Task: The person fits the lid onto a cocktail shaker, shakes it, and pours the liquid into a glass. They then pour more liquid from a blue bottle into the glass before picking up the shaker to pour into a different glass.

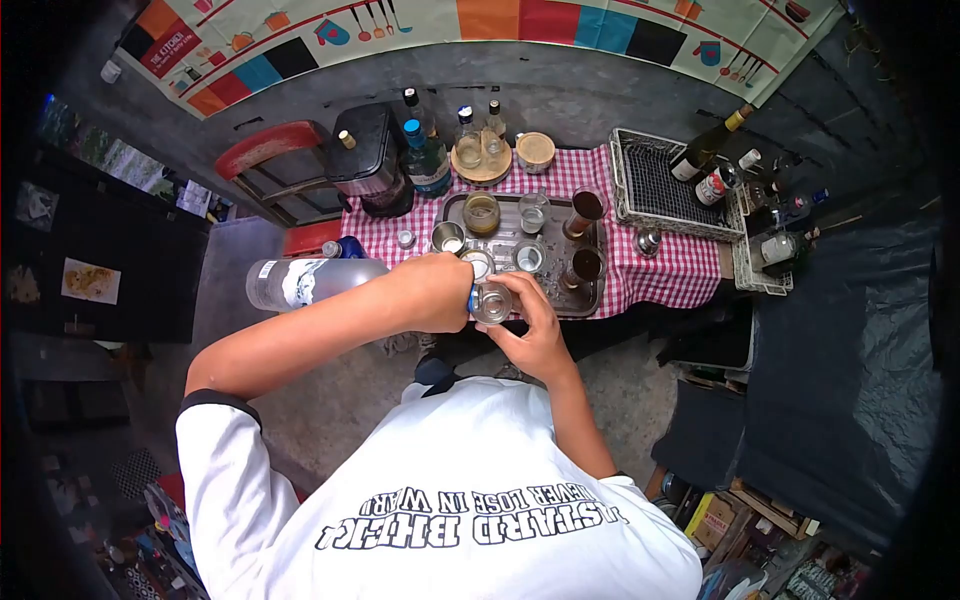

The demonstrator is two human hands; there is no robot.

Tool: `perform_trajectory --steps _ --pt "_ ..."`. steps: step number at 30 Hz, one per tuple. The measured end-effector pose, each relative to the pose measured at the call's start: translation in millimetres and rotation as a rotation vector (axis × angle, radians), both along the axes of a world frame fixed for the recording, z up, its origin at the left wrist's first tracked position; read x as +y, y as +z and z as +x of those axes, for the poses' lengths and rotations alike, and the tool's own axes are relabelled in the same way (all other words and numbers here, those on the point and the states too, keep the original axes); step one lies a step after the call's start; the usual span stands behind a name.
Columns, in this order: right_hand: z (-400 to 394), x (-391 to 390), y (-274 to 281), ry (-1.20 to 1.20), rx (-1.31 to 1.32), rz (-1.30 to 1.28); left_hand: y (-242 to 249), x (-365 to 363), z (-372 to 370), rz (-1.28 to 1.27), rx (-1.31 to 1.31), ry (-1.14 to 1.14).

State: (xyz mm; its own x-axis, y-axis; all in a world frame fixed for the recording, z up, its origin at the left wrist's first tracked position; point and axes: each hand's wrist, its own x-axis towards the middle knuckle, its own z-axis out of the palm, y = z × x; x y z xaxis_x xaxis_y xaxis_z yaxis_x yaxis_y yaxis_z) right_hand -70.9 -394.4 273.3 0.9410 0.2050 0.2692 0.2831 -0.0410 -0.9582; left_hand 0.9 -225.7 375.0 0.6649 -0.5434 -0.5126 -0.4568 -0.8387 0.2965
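Note:
My left hand (437, 290) is wrapped round the neck of a clear glass bottle (340, 277). The bottle lies almost level, its body out to the left and its mouth end at the rim of a small glass (492, 303). That glass sits between the thumb and fingers of my right hand (535, 335), just off the near edge of a dark tray (597, 240). Close beyond my hands, a metal cup (448, 238) and a clear glass (528, 258) stand on the tray. Part of the bottle's neck is hidden by my left hand.
Two dark brown tumblers (583, 214) and a greenish glass jar (481, 213) share the tray. Bottles (428, 160) and a black appliance (367, 155) stand at the back left of the checked tablecloth (660, 280). At right is a wire basket (640, 212) with bottles beside it.

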Motion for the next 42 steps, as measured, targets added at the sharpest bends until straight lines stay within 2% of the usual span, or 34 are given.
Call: perform_trajectory --steps 34,42 --pt "28.8 93.1 1.2 -0.006 0.089 -0.002 7.5 80.1 42.7 0.174 0.079 -0.057" --pt "35.7 109.2 3.6 -0.029 0.114 0.015 15.0 95.8 50.8 0.067 0.043 -0.066"
